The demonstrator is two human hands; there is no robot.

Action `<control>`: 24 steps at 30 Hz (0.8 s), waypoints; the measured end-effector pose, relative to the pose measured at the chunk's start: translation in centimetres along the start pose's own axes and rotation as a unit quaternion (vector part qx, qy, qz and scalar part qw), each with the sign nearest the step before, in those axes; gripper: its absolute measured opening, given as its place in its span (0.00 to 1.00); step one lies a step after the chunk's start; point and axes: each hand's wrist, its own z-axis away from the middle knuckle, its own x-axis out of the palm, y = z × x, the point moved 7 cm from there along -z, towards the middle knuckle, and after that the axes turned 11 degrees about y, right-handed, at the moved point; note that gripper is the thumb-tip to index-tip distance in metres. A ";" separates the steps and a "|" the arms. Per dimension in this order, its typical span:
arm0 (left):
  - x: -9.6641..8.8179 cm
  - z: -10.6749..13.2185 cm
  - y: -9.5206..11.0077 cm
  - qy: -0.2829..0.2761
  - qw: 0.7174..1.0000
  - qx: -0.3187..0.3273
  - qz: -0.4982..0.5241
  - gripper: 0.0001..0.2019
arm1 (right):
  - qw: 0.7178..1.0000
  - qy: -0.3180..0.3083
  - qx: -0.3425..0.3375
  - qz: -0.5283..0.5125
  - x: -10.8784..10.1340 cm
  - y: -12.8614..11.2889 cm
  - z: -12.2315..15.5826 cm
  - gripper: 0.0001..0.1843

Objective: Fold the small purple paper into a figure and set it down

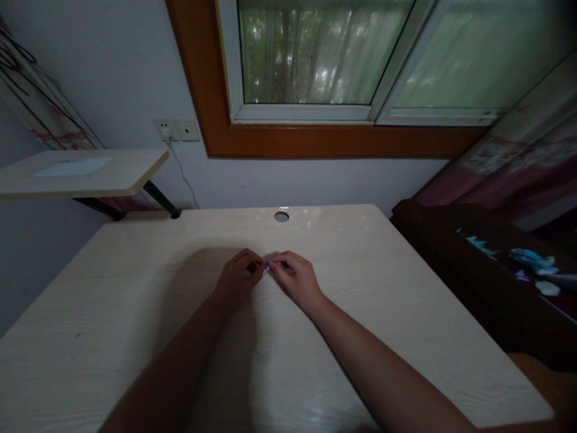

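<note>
Both hands meet over the far middle of the pale wooden desk (387,337). Between their fingertips is a small purple-and-white piece (266,268), too small to tell its kind. My left hand (238,273) pinches it from the left with thumb and forefinger. From the right, my right hand (297,275) pinches the same piece, its fingertips almost touching those of the left. Most of the piece is hidden by the fingers; a pale bit shows below them.
Behind the hands is a round cable hole (282,216) in the desk. A raised shelf (135,174) with a paper sheet (72,166) stands at the back left. A wall socket (175,130) holds a plugged white cable (184,174). Dark furniture (433,258) borders the right edge.
</note>
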 end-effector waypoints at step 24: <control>0.3 0.1 -1.8 -0.014 0.997 -0.074 0.034 0.07 | 1.000 0.016 -0.003 -0.023 -0.1 -0.3 0.1 0.05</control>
